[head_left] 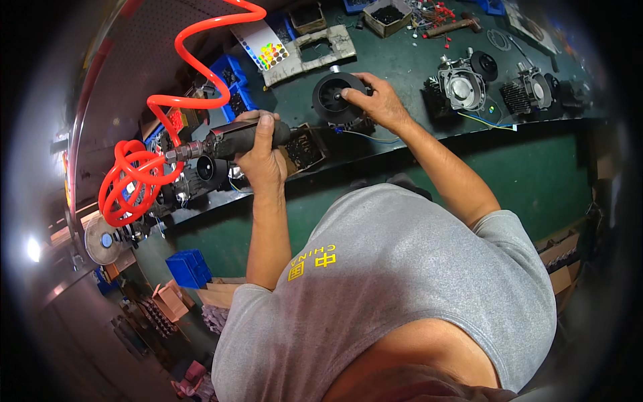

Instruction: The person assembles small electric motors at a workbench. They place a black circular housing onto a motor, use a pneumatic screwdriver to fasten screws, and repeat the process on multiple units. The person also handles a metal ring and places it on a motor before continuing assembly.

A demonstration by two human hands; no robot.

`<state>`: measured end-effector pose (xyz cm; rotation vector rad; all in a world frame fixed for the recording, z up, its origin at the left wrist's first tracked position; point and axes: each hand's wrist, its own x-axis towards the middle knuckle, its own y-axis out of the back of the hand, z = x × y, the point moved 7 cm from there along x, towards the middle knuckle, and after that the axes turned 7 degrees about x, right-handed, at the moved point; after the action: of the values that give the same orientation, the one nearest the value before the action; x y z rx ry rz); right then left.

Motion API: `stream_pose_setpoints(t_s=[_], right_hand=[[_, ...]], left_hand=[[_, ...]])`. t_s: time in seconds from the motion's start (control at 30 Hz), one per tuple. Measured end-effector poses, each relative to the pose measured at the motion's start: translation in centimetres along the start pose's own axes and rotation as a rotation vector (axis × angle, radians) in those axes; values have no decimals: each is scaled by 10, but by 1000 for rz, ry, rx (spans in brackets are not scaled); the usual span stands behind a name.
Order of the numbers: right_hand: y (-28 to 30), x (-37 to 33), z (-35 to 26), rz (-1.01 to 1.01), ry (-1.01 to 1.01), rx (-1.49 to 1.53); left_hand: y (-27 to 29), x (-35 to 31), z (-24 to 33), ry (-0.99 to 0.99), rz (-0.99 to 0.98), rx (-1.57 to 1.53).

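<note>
My left hand (pixel 264 159) is closed around a black air-powered driver (pixel 228 141), its thumb along the body. A red coiled air hose (pixel 194 102) joins the metal fitting at the driver's left end. The driver is held roughly level above the bench's front edge. My right hand (pixel 382 106) grips a black round flywheel (pixel 323 95) on a small engine, fingers at the wheel's right rim and thumb near its hub. Part of the rim is hidden by the hand. The engine body (pixel 358 125) shows below the wheel, with a blue wire trailing right.
More small engines (pixel 462 90) stand to the right on the green bench (pixel 408 60), others at the left. A small parts box (pixel 305 149) sits between the hands. Blue bins (pixel 231 74), a worn holed plate (pixel 311 53) and a hammer (pixel 455 27) lie farther back.
</note>
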<state>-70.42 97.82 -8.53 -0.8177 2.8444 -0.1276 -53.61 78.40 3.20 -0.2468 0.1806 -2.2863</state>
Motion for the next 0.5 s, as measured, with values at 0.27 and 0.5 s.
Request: stream_pose_setpoints(t_s=[0.27, 0.5], right_hand=[[0, 0, -3, -10, 34, -22], [-2, -3, -10, 4, 60, -63]], left_hand=[[-11, -4, 1, 21, -94, 85], [-46, -12, 9, -4, -369, 191]])
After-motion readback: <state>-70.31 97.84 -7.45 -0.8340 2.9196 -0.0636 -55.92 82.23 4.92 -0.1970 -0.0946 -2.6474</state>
